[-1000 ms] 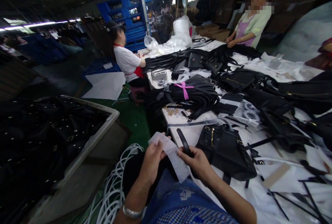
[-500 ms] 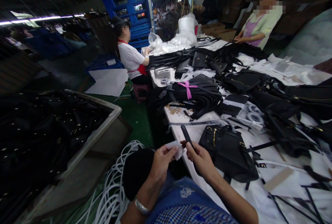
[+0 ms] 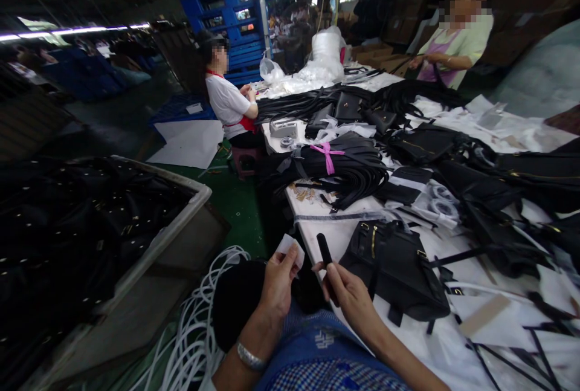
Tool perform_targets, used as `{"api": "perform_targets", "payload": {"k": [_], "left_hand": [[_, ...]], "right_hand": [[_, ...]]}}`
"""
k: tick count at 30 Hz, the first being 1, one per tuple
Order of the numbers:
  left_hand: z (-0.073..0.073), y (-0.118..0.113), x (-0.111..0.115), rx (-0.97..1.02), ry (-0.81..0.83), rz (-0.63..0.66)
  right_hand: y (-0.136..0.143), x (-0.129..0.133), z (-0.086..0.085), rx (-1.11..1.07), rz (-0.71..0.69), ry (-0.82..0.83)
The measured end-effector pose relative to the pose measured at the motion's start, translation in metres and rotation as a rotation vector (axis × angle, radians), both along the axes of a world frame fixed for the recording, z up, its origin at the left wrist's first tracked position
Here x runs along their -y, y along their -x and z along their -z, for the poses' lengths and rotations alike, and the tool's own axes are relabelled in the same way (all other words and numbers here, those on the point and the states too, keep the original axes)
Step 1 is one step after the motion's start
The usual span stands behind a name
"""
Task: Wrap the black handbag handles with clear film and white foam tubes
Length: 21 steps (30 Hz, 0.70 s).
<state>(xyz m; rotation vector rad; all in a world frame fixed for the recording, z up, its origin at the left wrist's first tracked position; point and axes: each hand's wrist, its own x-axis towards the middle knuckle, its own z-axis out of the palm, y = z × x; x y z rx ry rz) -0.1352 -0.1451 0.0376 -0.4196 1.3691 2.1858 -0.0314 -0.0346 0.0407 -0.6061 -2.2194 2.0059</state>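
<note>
My left hand (image 3: 280, 279) pinches a small piece of white paper (image 3: 290, 248) between thumb and fingers, over the gap beside the table. Just right of it, my right hand (image 3: 344, 288) is closed on a black strap (image 3: 324, 249), whose rounded end points up and away from me. The paper and the strap are apart. Next to my right hand, a black handbag (image 3: 399, 267) with gold zips lies on the white table (image 3: 312, 231).
A bundle of black straps (image 3: 344, 167) tied with a pink ribbon (image 3: 327, 156) lies ahead. To my left stands a bin (image 3: 199, 188) full of black bags, with coiled white tubing (image 3: 190, 318) near it. Two co-workers, one left (image 3: 229, 98) and one right (image 3: 457, 52), handle things at the table.
My left hand has drawn left with the paper, away from the strap, and turned more upright. The strap in my right hand has shifted slightly down. The right co-worker has lifted straps.
</note>
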Motion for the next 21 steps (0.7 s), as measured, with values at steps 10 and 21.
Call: {"api": "perform_targets", "payload": {"k": [10, 21], "left_hand": [[0.0001, 0.0046, -0.0017, 0.006, -0.012, -0.008], [0.0028, 0.0057, -0.0025, -0.11, 0.084, 0.047]], "right_hand": [[-0.0095, -0.0011, -0.0022, 0.046, -0.228, -0.145], [-0.0052, -0.0024, 0.0021, 0.091, -0.184, -0.205]]}}
